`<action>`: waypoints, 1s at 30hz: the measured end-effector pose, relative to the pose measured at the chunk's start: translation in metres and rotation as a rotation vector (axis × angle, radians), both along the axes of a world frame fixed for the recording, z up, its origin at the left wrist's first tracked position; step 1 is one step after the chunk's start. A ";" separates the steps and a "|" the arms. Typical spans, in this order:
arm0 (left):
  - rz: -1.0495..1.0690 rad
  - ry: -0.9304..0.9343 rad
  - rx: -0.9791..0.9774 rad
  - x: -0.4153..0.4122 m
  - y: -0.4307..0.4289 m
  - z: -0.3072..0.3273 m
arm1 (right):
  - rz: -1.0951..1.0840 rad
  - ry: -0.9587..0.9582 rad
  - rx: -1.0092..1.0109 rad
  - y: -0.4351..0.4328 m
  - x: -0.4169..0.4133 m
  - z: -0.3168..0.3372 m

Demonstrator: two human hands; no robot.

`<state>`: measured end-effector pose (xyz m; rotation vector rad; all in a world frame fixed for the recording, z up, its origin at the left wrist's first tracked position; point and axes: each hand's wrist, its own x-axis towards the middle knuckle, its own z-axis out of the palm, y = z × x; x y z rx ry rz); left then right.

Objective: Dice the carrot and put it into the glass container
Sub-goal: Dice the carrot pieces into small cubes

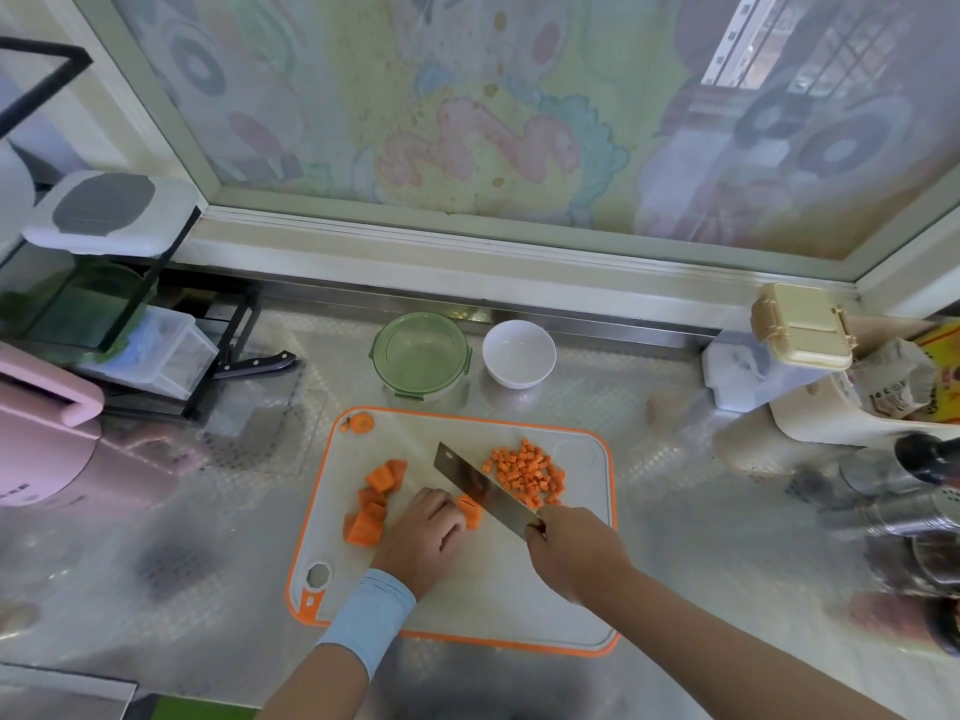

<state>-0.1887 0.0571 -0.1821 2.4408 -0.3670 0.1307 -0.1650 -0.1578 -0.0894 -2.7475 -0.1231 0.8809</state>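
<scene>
Orange carrot piece (470, 512) under curled left hand (423, 537); cleaver (479, 483) in grip of right hand (569, 553).

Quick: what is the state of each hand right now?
Left hand: fingers curled, holding a carrot piece steady.
Right hand: gripping the cleaver by its handle.

Shiny metal knife blade (480, 483), matt plastic cutting board (519, 589), glossy bowl (518, 353)

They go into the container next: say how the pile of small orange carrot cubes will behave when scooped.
The pile of small orange carrot cubes lies loose, so it will likely scatter. Flat-sided, they probably slide rather than roll on the white cutting board.
</scene>
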 end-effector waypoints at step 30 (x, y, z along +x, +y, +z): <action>0.452 0.244 0.111 -0.013 -0.021 0.000 | 0.074 -0.030 0.068 0.019 -0.010 -0.027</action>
